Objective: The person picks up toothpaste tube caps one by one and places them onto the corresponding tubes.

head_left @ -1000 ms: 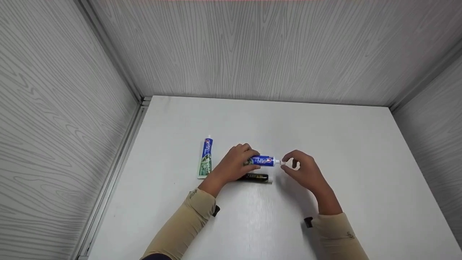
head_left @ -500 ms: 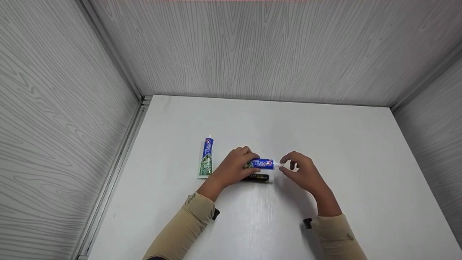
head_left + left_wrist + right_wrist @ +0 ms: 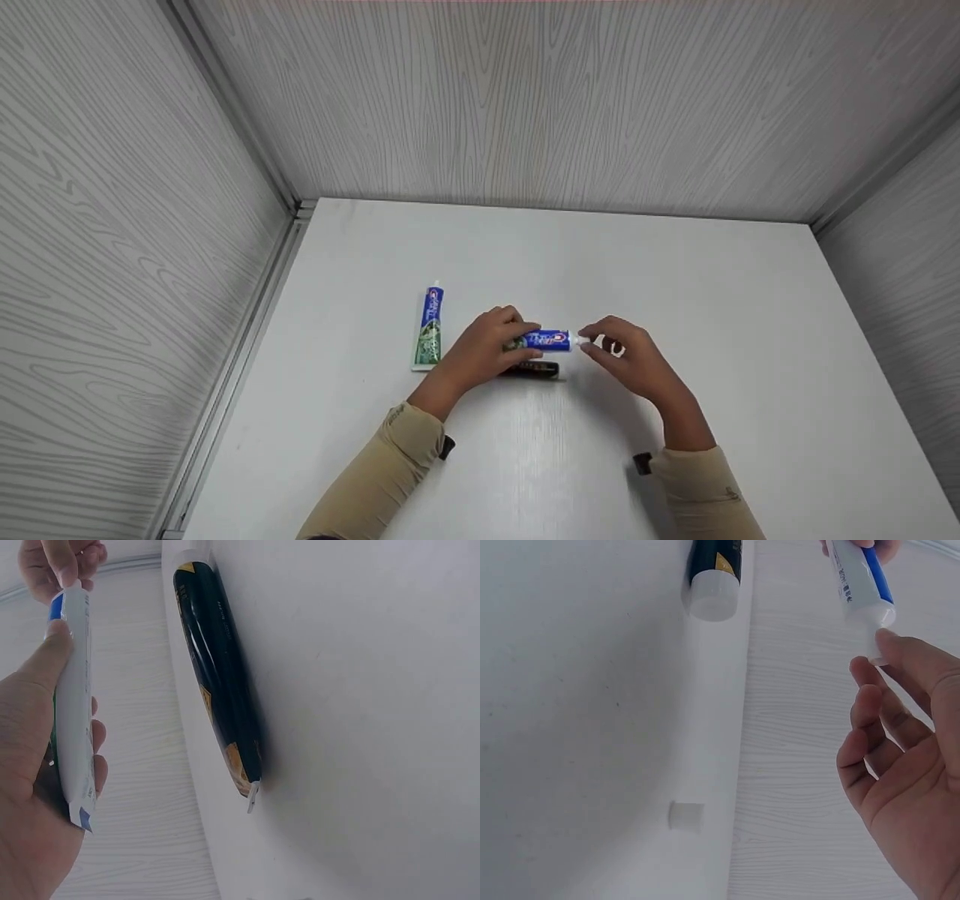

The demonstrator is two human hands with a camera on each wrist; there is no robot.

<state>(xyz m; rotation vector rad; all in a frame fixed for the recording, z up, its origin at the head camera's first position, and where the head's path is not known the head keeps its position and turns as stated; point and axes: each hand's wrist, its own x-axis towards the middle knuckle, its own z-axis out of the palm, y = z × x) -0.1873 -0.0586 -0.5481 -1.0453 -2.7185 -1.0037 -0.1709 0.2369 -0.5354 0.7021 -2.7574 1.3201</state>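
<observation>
My left hand [image 3: 491, 345] grips a blue and green toothpaste tube [image 3: 551, 340] held level above the table, its nozzle end pointing right. At that end my right hand [image 3: 630, 358] pinches the small white cap [image 3: 874, 645] between thumb and index finger, the other fingers loosely bent. In the left wrist view the tube's white back [image 3: 73, 697] shows, with the thumb along its edge. Beneath the left hand lies a dark toothpaste tube [image 3: 217, 675] with gold patches; in the head view that hand covers part of it.
A second blue and green toothpaste tube [image 3: 430, 330] lies left of the left hand, nozzle end away from the person. A small white cylindrical piece [image 3: 686, 816] rests on the white table [image 3: 675, 277] near its edge in the right wrist view. Grey wood-patterned panels [image 3: 525, 97] enclose the table.
The held tube has shifted slightly toward the person. My right hand has come a little left, bringing the pinched cap closer against the tube's end. The tubes on the table have not moved.
</observation>
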